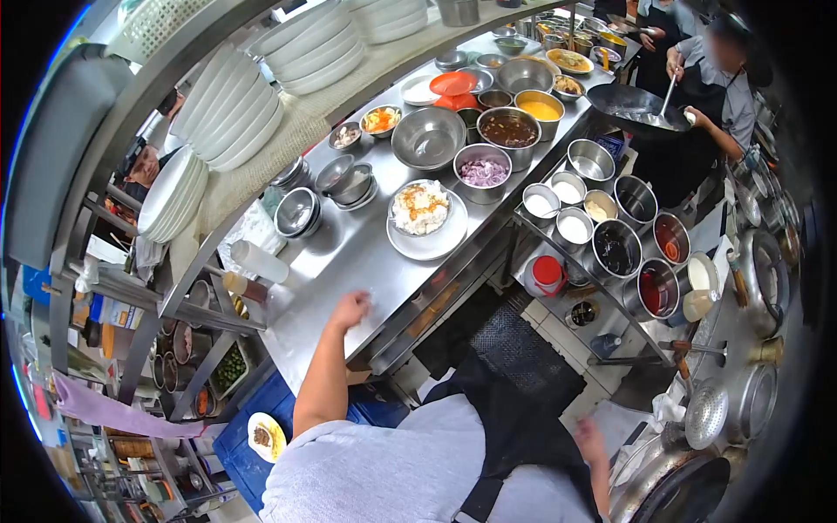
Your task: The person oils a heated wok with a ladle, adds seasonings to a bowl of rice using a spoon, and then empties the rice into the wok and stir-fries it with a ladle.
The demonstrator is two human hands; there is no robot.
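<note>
A round bowl of white rice topped with orange sauce (420,207) is set on a round white plate (451,234), near the edge of the long stainless-steel counter (316,305). The left hand (351,310) is held over the counter, apart from the plate, its fingers loosely curled; nothing can be made out in it. The right hand (590,440) is blurred low beside the body, and its grip cannot be told. Beyond the plate stands a steel pot of chopped purple onion (483,167). The bowl is best kept level, the plate steadied by its rim.
</note>
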